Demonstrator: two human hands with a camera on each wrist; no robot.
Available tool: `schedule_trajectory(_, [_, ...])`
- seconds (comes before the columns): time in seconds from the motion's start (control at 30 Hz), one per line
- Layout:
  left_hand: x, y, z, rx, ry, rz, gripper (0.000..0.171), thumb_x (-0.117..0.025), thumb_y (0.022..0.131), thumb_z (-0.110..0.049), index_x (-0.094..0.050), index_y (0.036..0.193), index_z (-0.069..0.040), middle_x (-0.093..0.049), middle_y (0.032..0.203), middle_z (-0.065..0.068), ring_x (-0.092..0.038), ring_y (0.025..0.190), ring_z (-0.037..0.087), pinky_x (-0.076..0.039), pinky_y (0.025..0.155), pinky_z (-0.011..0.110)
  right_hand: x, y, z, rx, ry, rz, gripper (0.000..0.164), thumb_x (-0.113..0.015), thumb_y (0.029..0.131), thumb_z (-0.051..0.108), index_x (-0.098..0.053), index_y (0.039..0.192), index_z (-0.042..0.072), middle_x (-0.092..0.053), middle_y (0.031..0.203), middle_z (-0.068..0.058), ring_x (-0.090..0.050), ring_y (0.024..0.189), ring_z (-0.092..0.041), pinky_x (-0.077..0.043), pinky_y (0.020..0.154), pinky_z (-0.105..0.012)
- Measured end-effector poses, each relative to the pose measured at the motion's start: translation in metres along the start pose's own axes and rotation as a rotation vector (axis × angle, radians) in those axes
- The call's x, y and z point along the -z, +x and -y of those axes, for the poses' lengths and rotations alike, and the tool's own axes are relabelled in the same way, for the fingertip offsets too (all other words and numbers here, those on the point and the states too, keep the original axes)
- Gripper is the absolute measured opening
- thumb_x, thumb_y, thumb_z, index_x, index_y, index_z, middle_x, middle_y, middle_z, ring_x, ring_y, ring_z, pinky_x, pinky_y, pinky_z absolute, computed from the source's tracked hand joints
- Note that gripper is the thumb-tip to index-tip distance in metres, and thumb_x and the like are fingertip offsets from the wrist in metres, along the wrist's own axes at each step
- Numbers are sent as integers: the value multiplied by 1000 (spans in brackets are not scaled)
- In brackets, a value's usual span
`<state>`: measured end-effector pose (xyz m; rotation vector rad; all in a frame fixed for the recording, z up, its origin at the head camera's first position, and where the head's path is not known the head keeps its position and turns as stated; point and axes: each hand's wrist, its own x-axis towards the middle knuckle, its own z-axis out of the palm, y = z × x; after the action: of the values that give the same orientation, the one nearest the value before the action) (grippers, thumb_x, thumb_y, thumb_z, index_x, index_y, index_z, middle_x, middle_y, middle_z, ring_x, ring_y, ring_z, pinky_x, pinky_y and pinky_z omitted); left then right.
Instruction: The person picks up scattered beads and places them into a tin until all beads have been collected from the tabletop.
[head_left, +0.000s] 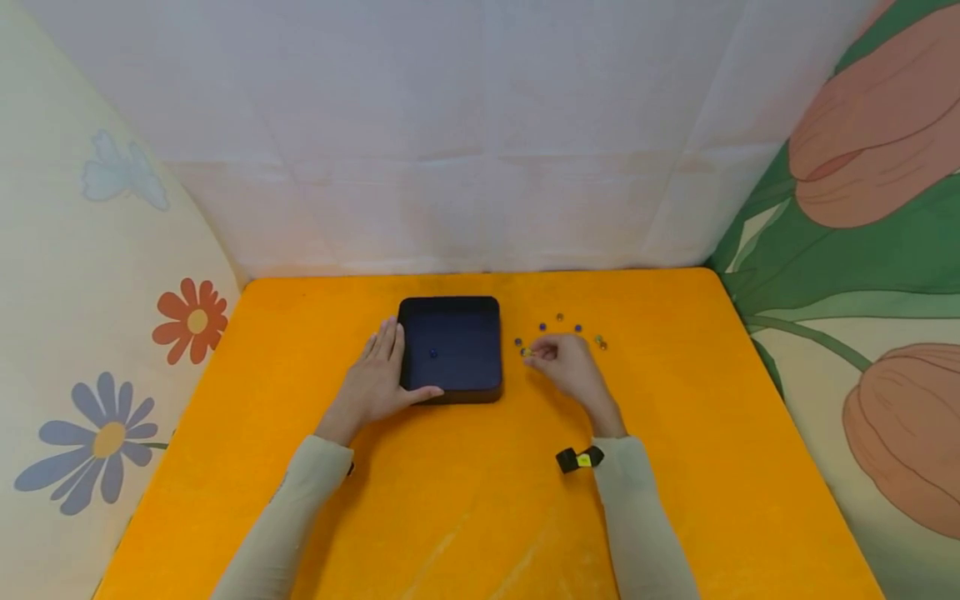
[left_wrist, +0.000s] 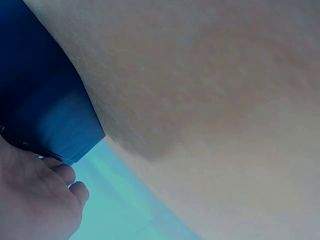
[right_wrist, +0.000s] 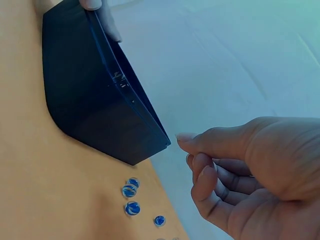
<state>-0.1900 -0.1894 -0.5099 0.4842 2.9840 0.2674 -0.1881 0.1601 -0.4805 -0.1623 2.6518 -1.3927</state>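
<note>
My left hand (head_left: 375, 379) lies along the left side of a dark square box (head_left: 465, 397), thumb over its near rim and fingers straight along the wall. One blue marble (head_left: 432, 354) lies inside the box. To the right of the box my right hand (head_left: 567, 367) is held with thumb and forefinger tips together, pinching a small yellowish marble (head_left: 530, 352) at the fingertips. The right wrist view shows this hand (right_wrist: 225, 175) raised above the table, its thumb hiding the pinch. Close by, blue-swirled marbles (right_wrist: 132, 208) lie on the table beside the box.
More marbles are scattered right of the box, among them an amber one (head_left: 559, 317), a blue one (head_left: 578, 328) and a greenish one (head_left: 598, 338). An orange cloth (head_left: 465, 500) covers the table. A pale curtain (head_left: 480, 167) hangs behind it, with floral hangings on both sides.
</note>
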Motion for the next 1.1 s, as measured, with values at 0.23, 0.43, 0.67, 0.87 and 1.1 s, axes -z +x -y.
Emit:
schedule_trajectory(0.23, [3, -1, -2, 2, 5, 3, 139, -55, 81, -93, -3, 167, 2, 3, 178, 21, -3, 167, 37, -10, 136, 55, -1, 6, 3, 8, 9, 14, 18, -78, 97, 19, -78, 108, 5, -76, 98, -10, -68, 85, -20, -60, 76, -34])
schedule_trajectory(0.43, [4, -2, -2, 5, 7, 2, 138, -55, 81, -92, -4, 168, 2, 3, 178, 20, -3, 167, 36, -11, 136, 54, -1, 9, 14, -4, -5, 21, 17, -78, 97, 19, -78, 108, 7, -75, 97, -9, -67, 84, -21, -58, 75, -32])
schedule_trajectory(0.67, [2, -4, -1, 6, 4, -3, 138, -55, 80, -93, -5, 167, 2, 1, 178, 21, -4, 167, 37, -12, 136, 54, -1, 14, 27, -24, -10, 29, 21, -77, 98, 23, -77, 111, 8, -75, 101, -8, -67, 88, -21, -59, 76, -33])
schedule_trajectory(0.87, [1, -4, 0, 14, 1, 0, 139, -55, 80, -94, -4, 168, 2, 6, 178, 18, -4, 167, 37, -11, 136, 54, -4, 18, 31, 4, -4, 31, 22, -77, 98, 23, -77, 111, 6, -76, 100, -9, -69, 88, -21, -60, 77, -32])
schedule_trajectory(1.1, [2, -3, -2, 10, 2, 1, 139, -55, 80, -93, -3, 168, 1, 6, 178, 18, -3, 167, 36, -11, 136, 54, -8, 24, 35, 12, 4, 19, 21, -78, 97, 23, -78, 110, 7, -76, 99, -9, -69, 86, -21, -60, 75, -32])
